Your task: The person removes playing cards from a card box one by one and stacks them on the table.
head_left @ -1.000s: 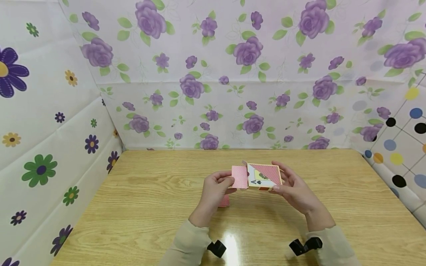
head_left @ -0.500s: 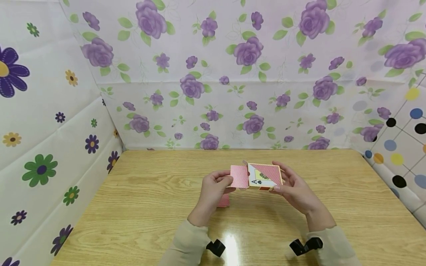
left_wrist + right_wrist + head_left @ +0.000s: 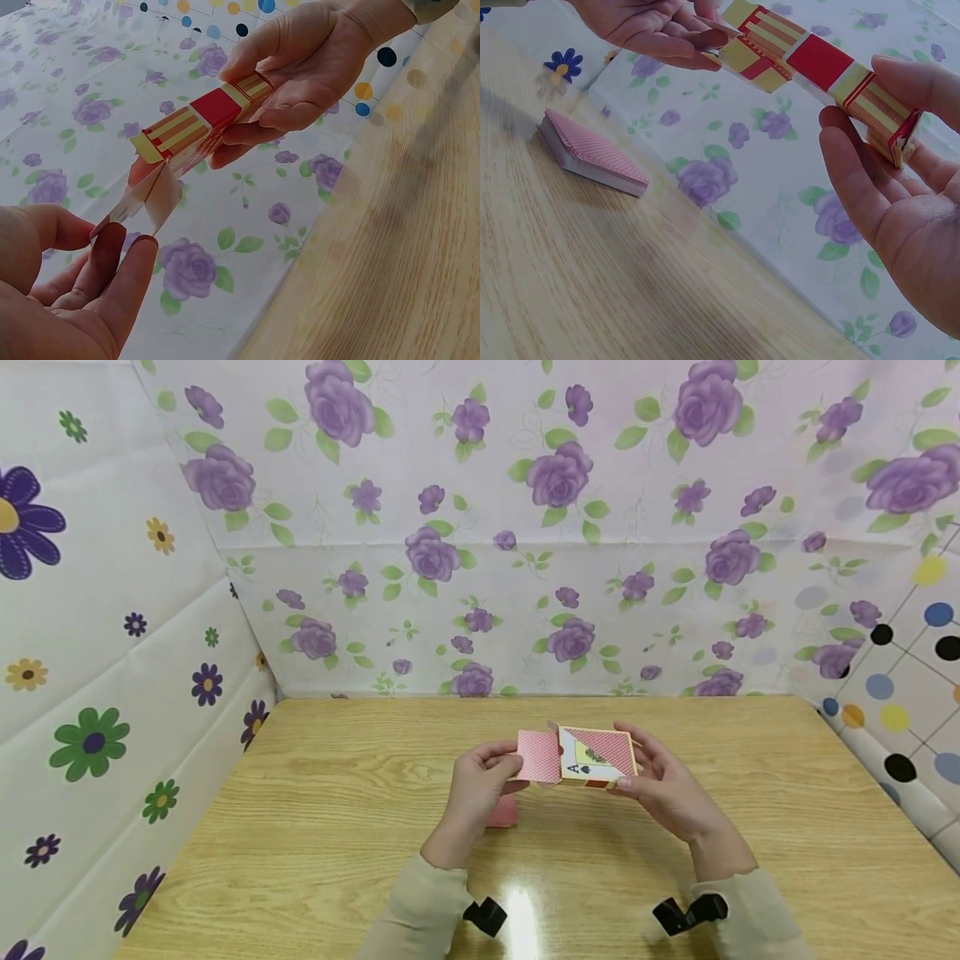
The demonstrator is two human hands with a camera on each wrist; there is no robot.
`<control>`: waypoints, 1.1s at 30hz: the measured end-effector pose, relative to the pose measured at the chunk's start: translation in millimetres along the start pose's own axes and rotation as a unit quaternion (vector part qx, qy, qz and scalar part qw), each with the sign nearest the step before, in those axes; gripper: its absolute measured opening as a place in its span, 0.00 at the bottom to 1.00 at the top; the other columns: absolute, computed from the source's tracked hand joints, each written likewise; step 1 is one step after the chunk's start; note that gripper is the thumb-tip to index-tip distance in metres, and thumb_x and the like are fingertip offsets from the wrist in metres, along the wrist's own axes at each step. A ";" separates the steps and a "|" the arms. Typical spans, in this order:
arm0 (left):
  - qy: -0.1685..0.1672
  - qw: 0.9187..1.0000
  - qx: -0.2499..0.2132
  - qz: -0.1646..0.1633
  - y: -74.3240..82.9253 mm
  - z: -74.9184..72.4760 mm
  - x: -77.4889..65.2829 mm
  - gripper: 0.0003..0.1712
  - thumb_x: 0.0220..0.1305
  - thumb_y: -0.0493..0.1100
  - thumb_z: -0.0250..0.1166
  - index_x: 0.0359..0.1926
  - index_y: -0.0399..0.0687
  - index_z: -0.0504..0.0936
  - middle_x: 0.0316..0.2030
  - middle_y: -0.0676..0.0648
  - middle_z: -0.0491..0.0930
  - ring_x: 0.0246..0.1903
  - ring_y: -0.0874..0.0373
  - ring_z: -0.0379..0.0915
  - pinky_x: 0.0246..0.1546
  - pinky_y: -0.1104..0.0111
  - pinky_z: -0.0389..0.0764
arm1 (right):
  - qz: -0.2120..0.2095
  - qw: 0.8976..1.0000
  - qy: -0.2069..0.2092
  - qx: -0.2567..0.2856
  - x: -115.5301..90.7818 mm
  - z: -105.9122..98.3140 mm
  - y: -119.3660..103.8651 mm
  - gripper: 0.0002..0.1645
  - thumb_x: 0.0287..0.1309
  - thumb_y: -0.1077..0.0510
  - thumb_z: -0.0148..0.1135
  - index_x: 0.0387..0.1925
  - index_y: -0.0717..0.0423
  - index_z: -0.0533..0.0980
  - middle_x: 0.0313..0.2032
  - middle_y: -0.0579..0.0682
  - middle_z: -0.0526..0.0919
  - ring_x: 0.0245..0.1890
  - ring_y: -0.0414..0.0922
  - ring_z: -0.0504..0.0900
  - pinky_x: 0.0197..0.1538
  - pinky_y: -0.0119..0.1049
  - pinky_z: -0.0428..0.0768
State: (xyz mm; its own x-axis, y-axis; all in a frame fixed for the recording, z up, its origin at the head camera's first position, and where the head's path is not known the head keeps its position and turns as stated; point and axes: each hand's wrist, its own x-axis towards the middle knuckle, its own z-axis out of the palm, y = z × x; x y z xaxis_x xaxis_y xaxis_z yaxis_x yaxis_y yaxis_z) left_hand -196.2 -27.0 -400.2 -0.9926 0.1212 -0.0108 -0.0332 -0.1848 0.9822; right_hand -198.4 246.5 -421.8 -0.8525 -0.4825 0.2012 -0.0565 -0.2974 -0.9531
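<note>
My right hand grips the right end of a playing card box, which has an ace of spades printed on its face. The box is held above the table, roughly level, its flap end to the left. From that end sticks a red-backed playing card, pinched between the thumb and fingers of my left hand. Whether it is one card or a few cannot be told. In the left wrist view the card looks thin, beside an open flap. Below, a deck of playing cards lies face down on the table.
The wooden table reaches back to a floral cloth wall. Patterned cloth also hangs at the left and right. A black wrist camera sits on my left wrist, another on the right.
My left hand has shifted slightly left with the card, and a little more of the card shows outside the box. The right hand and box have barely moved.
</note>
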 end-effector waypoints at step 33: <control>0.050 0.999 -0.012 0.000 5.9 -14.9 4.5 0.13 0.62 0.33 0.60 0.47 0.33 0.78 0.26 0.52 0.77 0.28 0.63 0.75 0.35 0.65 0.85 | -0.023 1.000 -0.015 0.011 -1.3 -4.1 -0.6 0.44 0.61 0.77 0.47 0.73 0.51 0.45 0.61 0.47 0.67 0.55 0.42 0.75 0.51 0.35 0.80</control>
State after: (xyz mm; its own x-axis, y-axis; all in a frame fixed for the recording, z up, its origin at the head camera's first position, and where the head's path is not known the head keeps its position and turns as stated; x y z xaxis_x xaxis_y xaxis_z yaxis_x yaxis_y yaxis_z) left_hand -202.6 -42.0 -397.3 -0.9993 0.0225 -0.0303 -0.0343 -0.2089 0.9773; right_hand -199.4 250.6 -422.4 -0.8328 -0.4933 0.2512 -0.0831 -0.3373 -0.9377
